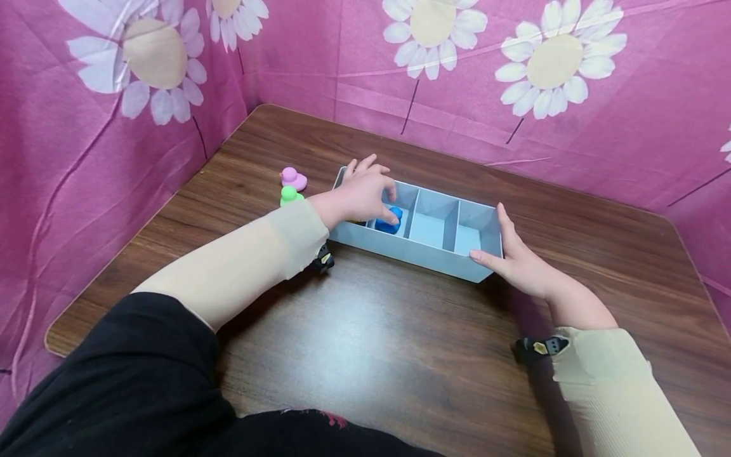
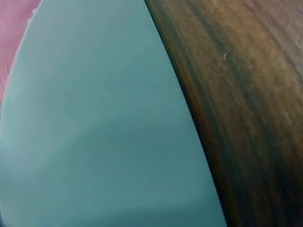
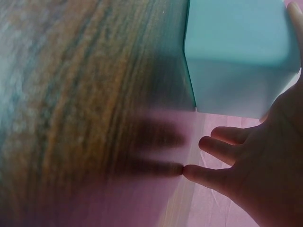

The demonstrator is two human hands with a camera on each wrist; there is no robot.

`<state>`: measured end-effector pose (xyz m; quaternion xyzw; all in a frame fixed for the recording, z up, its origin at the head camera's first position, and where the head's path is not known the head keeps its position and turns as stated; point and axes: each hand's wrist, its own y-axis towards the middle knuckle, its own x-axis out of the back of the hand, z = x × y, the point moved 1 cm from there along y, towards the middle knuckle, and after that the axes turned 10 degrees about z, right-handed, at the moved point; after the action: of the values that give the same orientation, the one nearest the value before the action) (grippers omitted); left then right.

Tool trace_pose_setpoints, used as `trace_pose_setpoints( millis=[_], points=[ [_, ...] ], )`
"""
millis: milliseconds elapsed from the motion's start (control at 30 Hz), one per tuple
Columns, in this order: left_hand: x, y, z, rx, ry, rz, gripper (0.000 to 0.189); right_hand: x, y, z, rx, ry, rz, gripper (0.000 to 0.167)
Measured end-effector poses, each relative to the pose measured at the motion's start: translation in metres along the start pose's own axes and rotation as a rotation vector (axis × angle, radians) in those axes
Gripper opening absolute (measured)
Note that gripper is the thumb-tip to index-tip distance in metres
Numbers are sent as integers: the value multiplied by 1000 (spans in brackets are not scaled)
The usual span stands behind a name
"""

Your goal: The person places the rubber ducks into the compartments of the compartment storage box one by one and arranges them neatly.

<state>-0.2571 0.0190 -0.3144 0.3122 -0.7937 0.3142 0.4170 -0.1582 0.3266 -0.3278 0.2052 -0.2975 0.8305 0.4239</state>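
A pale blue box (image 1: 408, 254) with several compartments stands on the table. My left hand (image 1: 362, 193) hangs over its left half with spread, gently bent fingers. A blue toy duck (image 1: 386, 223) lies in the second compartment from the left, with the thumb tip against or just above it; contact cannot be made out. My right hand (image 1: 522, 263) holds the right end, thumb on the near rim and index finger at the far corner. The right wrist view shows the box's end wall (image 3: 241, 85) beside several straight fingers. In the left wrist view, the box wall (image 2: 104, 109) fills much of the frame.
A pink toy duck (image 1: 294, 179) and a green toy duck (image 1: 290, 194) stand left of the box, the green one partly behind my left forearm. A little yellow shows in the leftmost compartment, mostly hidden. Pink flowered cloth (image 1: 342, 76) hangs behind the wooden table (image 1: 342, 355).
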Motion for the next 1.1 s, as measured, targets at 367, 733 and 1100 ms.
trace_pose_setpoints(
  millis=[367, 733, 1100],
  points=[
    [-3, 1, -2, 6, 10, -49, 29, 0, 2, -2, 15, 3, -3, 104],
    [0, 0, -4, -13, -6, -16, 15, 2, 3, -6, 3, -4, 0, 104],
    [3, -6, -7, -18, 40, 0, 28, 2, 2, -4, 3, 5, 3, 103]
  ],
)
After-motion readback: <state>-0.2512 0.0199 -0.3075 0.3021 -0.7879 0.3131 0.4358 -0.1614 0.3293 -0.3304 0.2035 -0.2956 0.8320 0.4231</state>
